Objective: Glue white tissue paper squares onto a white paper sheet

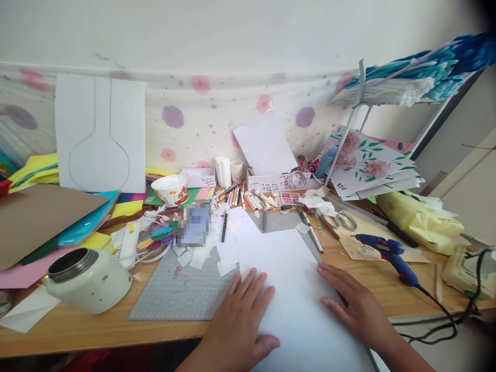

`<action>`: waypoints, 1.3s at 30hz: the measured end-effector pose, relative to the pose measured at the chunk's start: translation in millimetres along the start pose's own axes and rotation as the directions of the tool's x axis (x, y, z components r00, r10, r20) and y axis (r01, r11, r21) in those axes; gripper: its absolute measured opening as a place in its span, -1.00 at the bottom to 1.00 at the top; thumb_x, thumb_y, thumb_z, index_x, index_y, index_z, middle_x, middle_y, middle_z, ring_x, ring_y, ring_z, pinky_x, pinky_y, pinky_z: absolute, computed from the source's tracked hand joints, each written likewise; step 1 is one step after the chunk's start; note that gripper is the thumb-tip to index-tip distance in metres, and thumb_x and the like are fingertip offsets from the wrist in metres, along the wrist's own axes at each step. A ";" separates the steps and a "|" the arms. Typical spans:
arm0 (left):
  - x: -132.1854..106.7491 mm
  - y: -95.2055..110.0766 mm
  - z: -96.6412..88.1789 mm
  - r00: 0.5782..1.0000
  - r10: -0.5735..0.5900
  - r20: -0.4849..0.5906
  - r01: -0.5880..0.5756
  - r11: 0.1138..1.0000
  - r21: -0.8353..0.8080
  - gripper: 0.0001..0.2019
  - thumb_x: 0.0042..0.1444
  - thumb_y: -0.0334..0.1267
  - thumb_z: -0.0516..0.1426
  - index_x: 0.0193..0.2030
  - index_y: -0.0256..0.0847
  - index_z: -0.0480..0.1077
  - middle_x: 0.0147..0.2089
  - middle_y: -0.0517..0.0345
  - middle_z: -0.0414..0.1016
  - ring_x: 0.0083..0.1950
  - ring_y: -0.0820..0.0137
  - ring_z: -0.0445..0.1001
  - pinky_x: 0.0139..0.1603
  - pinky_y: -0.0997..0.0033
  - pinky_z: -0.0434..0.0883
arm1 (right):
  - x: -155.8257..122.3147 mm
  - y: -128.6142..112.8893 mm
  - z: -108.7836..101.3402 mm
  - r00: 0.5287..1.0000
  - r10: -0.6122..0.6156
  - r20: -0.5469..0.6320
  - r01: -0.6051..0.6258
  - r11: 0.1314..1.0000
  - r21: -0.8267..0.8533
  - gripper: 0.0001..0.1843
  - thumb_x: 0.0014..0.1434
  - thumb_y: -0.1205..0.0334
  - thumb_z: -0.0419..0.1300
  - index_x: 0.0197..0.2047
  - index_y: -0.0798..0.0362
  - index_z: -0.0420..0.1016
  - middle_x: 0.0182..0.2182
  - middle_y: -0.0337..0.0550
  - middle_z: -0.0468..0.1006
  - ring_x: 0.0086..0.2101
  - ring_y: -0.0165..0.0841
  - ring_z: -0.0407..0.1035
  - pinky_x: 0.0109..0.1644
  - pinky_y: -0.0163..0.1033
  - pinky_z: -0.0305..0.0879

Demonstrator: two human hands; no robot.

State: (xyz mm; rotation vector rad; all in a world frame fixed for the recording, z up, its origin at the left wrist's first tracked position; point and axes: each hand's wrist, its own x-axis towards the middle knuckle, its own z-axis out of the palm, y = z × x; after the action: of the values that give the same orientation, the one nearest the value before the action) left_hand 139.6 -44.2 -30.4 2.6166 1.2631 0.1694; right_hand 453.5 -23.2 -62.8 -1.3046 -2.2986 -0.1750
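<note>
A large blank white sheet (289, 268) lies in front of me, partly over the grey cutting mat (170, 297) and reaching past the table's near edge. My left hand (242, 315) rests on its left side, fingers spread and thumb pointing right. At the right edge of the sheet is my right hand (352, 305), fingers stretched and apart, touching the paper. Another white paper piece (242, 227) sits just beyond the sheet. Torn paper scraps (196, 257), a black marker (224, 227) and a phone-like blurred rectangle (195, 226) lie to the left.
A blue glue gun (391, 254) with a black cord and scissors (344, 221) lie at right. A wide-mouthed pale bottle (96, 281) stands at left. Markers (234, 196) and a paper bowl (169, 190) are behind. A board with a vase outline (101, 134) leans on the wall.
</note>
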 end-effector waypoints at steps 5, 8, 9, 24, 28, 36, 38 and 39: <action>1.9 -1.3 2.7 0.999 0.013 -0.035 -0.012 1.000 0.024 -0.21 0.00 0.08 0.21 0.34 -0.03 0.04 0.42 0.03 -0.06 0.42 0.03 -0.13 0.32 -0.20 -0.01 | 1.2 -2.6 -0.2 0.999 0.052 -0.012 -0.052 0.997 0.052 -0.53 0.17 0.06 0.15 0.10 0.07 0.42 0.09 0.07 0.44 0.07 -0.12 0.35 0.10 0.02 0.37; 4.0 -5.3 5.1 0.999 0.035 -0.037 -0.034 0.998 0.048 -0.20 -0.02 0.08 0.21 0.34 -0.06 0.06 0.41 -0.02 -0.05 0.40 -0.02 -0.09 0.30 -0.23 0.05 | 2.1 -3.9 -2.5 0.998 0.069 -0.012 -0.067 0.994 0.084 -0.53 0.16 0.05 0.16 0.10 0.05 0.42 0.09 0.06 0.45 0.07 -0.12 0.35 0.11 0.00 0.37; 4.8 -6.9 6.0 0.999 0.042 -0.035 -0.040 0.997 0.059 -0.21 -0.01 0.09 0.21 0.34 -0.06 0.07 0.41 -0.03 -0.04 0.40 -0.03 -0.08 0.29 -0.24 0.06 | 2.3 -4.1 -3.3 0.997 0.071 -0.007 -0.070 0.994 0.089 -0.53 0.17 0.05 0.16 0.11 0.05 0.42 0.08 0.05 0.45 0.07 -0.13 0.35 0.11 -0.01 0.37; 5.2 -2.4 2.9 0.993 0.019 -0.119 -0.012 0.998 0.062 -0.49 0.18 -0.05 0.06 0.28 -0.01 0.18 0.38 0.03 0.08 0.39 0.09 0.01 0.31 -0.13 0.05 | 0.6 -1.4 -4.1 0.997 -0.074 -0.007 0.074 0.989 0.124 -0.46 0.08 -0.08 0.22 0.05 0.04 0.46 0.07 0.08 0.46 0.09 -0.10 0.32 0.14 0.05 0.29; 5.3 -2.4 3.0 0.989 0.020 -0.146 -0.013 0.999 0.047 -0.53 0.19 -0.12 0.06 0.26 -0.02 0.21 0.37 0.06 0.13 0.38 0.12 0.02 0.32 -0.09 0.05 | 1.4 -2.5 -8.4 0.993 -0.106 0.042 0.100 0.987 0.129 -0.33 0.01 -0.19 0.24 0.09 0.04 0.44 0.10 0.08 0.42 0.11 -0.07 0.28 0.15 0.08 0.27; 4.3 -8.5 1.0 0.970 -0.004 -0.243 -0.019 0.996 -0.090 -0.66 0.23 -0.29 -0.01 0.10 -0.08 0.40 0.26 0.10 0.31 0.33 0.21 0.16 0.30 -0.01 0.16 | 5.2 -3.2 -7.9 0.998 -0.052 0.041 0.045 0.987 0.153 -0.42 0.05 -0.15 0.22 0.05 0.02 0.48 0.09 0.02 0.44 0.09 -0.11 0.30 0.17 0.04 0.26; 2.9 -11.1 0.2 0.965 -0.026 -0.260 -0.006 0.992 -0.123 -0.66 0.24 -0.30 -0.03 0.09 -0.11 0.41 0.24 0.10 0.33 0.31 0.24 0.19 0.29 0.03 0.19 | 5.3 -2.4 -6.4 0.999 -0.028 0.042 0.021 0.986 0.163 -0.47 0.09 -0.11 0.20 0.05 0.02 0.48 0.10 0.02 0.44 0.09 -0.11 0.31 0.16 0.04 0.27; 2.2 -11.8 -0.2 0.963 -0.037 -0.267 0.000 0.990 -0.138 -0.67 0.24 -0.30 -0.03 0.08 -0.12 0.41 0.24 0.10 0.34 0.31 0.25 0.20 0.28 0.04 0.20 | 5.2 -2.1 -5.6 0.999 -0.018 0.037 0.012 0.986 0.165 -0.50 0.12 -0.08 0.19 0.04 0.03 0.48 0.10 0.03 0.43 0.09 -0.11 0.31 0.15 0.04 0.28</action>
State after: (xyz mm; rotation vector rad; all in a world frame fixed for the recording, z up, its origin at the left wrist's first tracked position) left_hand 132.0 -35.3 -33.2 2.5258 1.3053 0.6045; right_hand 451.6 -22.2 -55.2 -1.2167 -2.3012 0.0352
